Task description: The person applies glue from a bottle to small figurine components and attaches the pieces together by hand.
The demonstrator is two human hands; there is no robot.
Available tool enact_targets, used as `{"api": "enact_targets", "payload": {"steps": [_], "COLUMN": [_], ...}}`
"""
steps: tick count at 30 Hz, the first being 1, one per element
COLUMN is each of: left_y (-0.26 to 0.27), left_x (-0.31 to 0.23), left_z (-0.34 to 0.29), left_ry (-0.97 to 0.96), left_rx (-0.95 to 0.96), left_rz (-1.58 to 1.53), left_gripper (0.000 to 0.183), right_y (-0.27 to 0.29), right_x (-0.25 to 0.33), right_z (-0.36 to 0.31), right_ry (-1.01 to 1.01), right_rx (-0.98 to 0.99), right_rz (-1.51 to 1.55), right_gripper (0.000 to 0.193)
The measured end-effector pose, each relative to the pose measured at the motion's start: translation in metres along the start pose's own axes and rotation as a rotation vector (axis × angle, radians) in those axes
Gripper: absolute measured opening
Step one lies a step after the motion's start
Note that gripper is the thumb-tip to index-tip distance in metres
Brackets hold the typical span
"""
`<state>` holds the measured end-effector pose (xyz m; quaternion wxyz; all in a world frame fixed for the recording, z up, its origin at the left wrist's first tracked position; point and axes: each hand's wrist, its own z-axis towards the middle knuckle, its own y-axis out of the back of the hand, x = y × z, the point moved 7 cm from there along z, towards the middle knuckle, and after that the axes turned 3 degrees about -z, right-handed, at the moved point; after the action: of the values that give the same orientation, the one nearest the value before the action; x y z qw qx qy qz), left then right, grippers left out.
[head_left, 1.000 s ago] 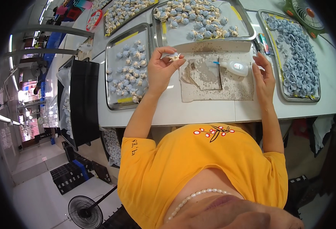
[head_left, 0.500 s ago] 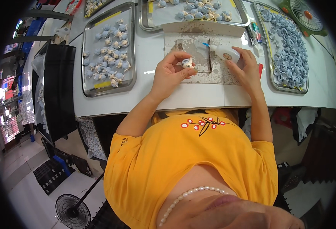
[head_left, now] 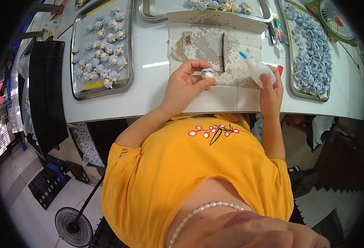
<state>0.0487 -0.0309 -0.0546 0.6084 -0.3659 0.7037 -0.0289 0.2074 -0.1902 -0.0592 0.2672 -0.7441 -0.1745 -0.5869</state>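
Between the thumb and fingers of my left hand is a small cream-and-blue figurine, held over the near edge of a stained cardboard sheet. My right hand grips a white squeeze bottle with a blue nozzle tip. The bottle leans, its tip pointing up and to the left, apart from the figurine. A thin dark strip lies on the cardboard between and beyond my hands.
Left of the cardboard, a metal tray holds several similar figurines. Another figurine tray stands at the back. On the right, a tray is heaped with blue cup-shaped pieces, beside a green fan. A black cutter lies near it.
My right hand has drawn the bottle nearer to me and turned it more upright. The figurine has been turned in my left hand. The whole view has shifted slightly.
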Motion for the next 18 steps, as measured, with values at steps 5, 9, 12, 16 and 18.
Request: {"api": "enact_targets", "payload": {"steps": [5, 9, 12, 16, 18], "left_y": [-0.014, -0.012, -0.011, -0.01, -0.009], "left_x": [-0.003, 0.004, 0.004, 0.003, 0.003], "left_z": [-0.001, -0.005, -0.005, -0.007, -0.007], "left_ry": [0.005, -0.004, -0.02, -0.034, -0.04], "left_rx": [-0.038, -0.035, -0.049, -0.064, -0.066], "left_rz": [0.006, 0.09, 0.123, 0.149, 0.15], "left_gripper": [0.036, 0.036, 0.035, 0.035, 0.036], "right_y": [0.005, -0.004, -0.009, -0.018, -0.026], "right_x": [0.009, 0.031, 0.042, 0.06, 0.068], "right_z": [-0.018, -0.022, -0.027, -0.032, -0.034], "right_ry": [0.038, 0.181, 0.259, 0.467, 0.507], "right_rx": [0.012, 0.033, 0.03, 0.031, 0.035], "right_rz": [-0.12, -0.151, -0.249, -0.546, -0.598], "right_gripper": [0.031, 0.032, 0.032, 0.03, 0.029]}}
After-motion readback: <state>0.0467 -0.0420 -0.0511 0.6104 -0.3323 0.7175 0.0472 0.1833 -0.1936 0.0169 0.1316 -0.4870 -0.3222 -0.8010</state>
